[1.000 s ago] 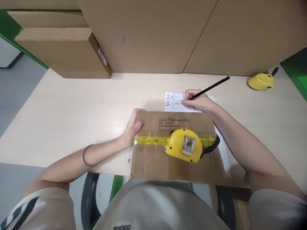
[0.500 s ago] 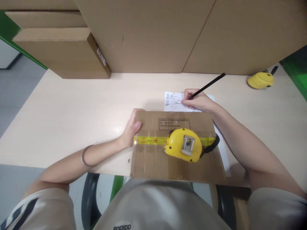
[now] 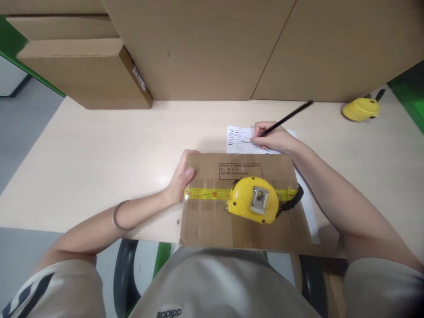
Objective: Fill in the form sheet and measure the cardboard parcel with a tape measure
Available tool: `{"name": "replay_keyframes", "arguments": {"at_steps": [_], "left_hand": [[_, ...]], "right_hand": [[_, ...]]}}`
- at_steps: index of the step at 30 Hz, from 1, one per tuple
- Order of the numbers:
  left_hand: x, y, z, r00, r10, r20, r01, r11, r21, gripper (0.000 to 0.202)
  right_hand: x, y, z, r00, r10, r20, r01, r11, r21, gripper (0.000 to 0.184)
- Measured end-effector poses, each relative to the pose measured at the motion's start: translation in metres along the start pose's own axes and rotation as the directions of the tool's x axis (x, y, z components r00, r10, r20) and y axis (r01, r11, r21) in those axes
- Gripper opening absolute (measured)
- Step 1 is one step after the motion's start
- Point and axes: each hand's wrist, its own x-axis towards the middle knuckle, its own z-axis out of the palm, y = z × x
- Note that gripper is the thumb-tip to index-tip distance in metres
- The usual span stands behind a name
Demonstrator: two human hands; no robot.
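My left hand (image 3: 184,178) grips the left edge of a taped cardboard box (image 3: 212,225), thumb on top and fingers hidden behind its side. On the box lies a yellow tape measure (image 3: 245,198) with a metal clip and a black strap. Beyond the box, my right hand (image 3: 270,136) is closed around a black pen (image 3: 289,117), its tip hidden by the fingers. That hand rests on a white sheet of paper (image 3: 236,143) with rows of dark marks. The box covers the sheet's near part; a strip of paper shows at the box's right side.
A second yellow tape measure (image 3: 359,109) stands at the back right of the pale table (image 3: 99,159). Large cardboard panels (image 3: 205,48) rise along the back edge. A flat cardboard box (image 3: 86,79) leans at the back left. A dark chair arm (image 3: 124,274) is below the front edge.
The pen's upper end has shifted very slightly to the right as my right hand makes a small movement on the paper. My left hand, the box and the tape measure stay as they were.
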Motion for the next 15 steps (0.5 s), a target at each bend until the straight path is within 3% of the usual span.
{"name": "replay_keyframes", "arguments": {"at_steps": [15], "left_hand": [[0.0012, 0.0002, 0.0000, 1.000, 0.002, 0.006, -0.002, 1.000, 0.001, 0.059]], "right_hand": [[-0.0015, -0.0026, 0.0015, 1.000, 0.003, 0.000, -0.003, 1.000, 0.002, 0.035]]}}
